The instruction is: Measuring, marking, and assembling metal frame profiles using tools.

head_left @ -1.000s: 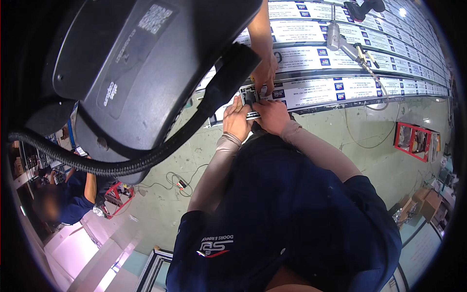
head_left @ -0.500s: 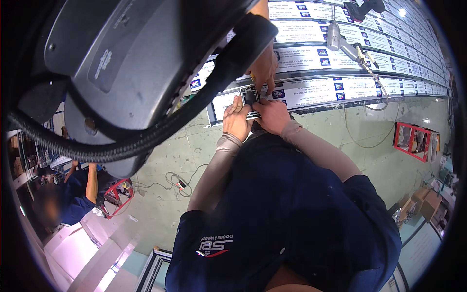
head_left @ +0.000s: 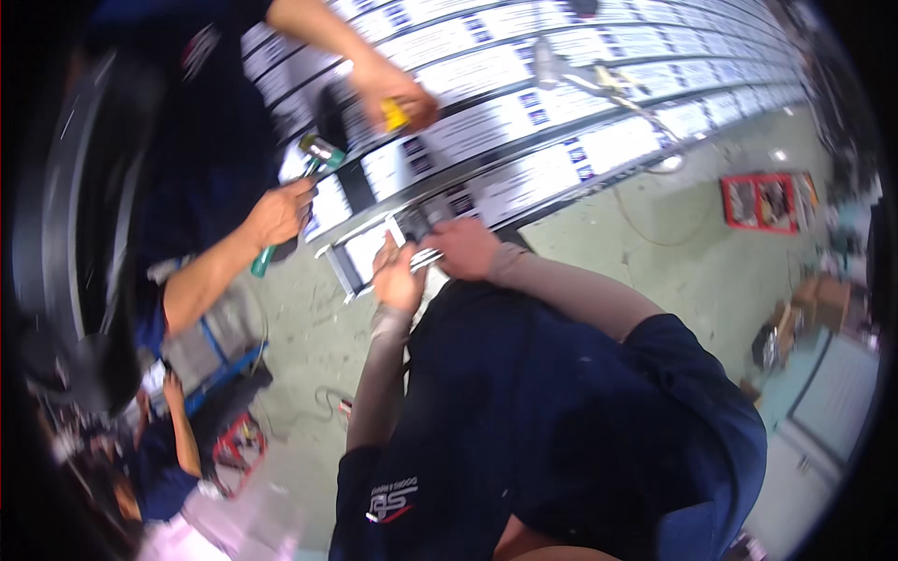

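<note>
My left hand [head_left: 398, 282] and my right hand [head_left: 465, 248] meet at the end of a long white panel rail [head_left: 524, 182] with blue labels. The left hand's fingers close on a thin silver metal piece [head_left: 421, 259]. My right hand pinches a small dark part [head_left: 418, 224] at the corner of the metal frame [head_left: 348, 271]. The picture is blurred, so the part's shape is unclear. A co-worker stands at the upper left. One of their hands [head_left: 279, 213] grips a green-handled tool [head_left: 309, 164], the other [head_left: 393, 93] holds a small yellow thing [head_left: 395, 114].
Rows of white labelled panels [head_left: 599, 56] run across the top. On the green floor [head_left: 655, 262] lie a red tray [head_left: 762, 201], a cable and boxes at the right. A large dark machine [head_left: 84, 234] fills the left edge. Another person [head_left: 164, 458] crouches at the lower left by a red case [head_left: 238, 447].
The view has swung: the big dark machine and hose slid off to the left. The co-worker's hands with the green-handled tool and yellow thing now show. My hands stay at the rail end.
</note>
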{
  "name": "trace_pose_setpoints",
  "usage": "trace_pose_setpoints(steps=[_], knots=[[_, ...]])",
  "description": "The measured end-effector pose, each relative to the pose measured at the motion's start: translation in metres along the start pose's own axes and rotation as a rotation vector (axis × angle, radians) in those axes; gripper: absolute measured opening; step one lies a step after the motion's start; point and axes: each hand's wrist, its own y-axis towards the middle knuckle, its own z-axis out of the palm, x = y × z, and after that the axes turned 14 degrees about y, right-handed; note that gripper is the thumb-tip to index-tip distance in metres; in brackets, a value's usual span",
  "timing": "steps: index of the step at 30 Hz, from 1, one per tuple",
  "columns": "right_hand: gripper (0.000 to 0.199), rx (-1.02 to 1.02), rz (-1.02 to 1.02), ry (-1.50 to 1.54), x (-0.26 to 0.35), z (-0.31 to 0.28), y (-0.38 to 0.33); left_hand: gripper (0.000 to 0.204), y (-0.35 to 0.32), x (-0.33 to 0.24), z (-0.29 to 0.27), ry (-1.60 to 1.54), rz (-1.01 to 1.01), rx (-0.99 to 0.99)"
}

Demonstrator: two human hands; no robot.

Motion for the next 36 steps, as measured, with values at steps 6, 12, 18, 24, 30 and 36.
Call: trace_pose_setpoints(steps=[6, 12, 18, 24, 30, 36], knots=[[0.041, -0.348, -0.025, 0.244, -0.022, -0.074, -0.018, 0.029, 0.004, -0.001, -0.013, 0.003, 0.052, 0.050], [0.029, -1.028, 0.266, -0.123, -0.164, -0.232, -0.036, 0.029, 0.002, -0.002, -0.010, -0.009, 0.009, 0.089], [0.049, -0.853, 0.635, -0.388, -0.277, -0.335, -0.071, 0.053, 0.005, -0.018, -0.020, 0.005, -0.090, 0.116], [0.037, -0.397, 0.823, -0.381, -0.363, -0.356, -0.067, 0.054, -0.031, -0.047, -0.038, -0.069, -0.342, -0.108], [0.030, -0.920, 0.454, -0.402, -0.277, -0.322, 0.031, 0.044, -0.128, -0.032, 0.019, -0.222, -0.680, -0.221], [0.033, -1.389, 0.220, -0.014, -0.160, -0.275, -0.030, 0.032, -0.155, 0.090, 0.063, -0.850, -1.085, -0.214]])
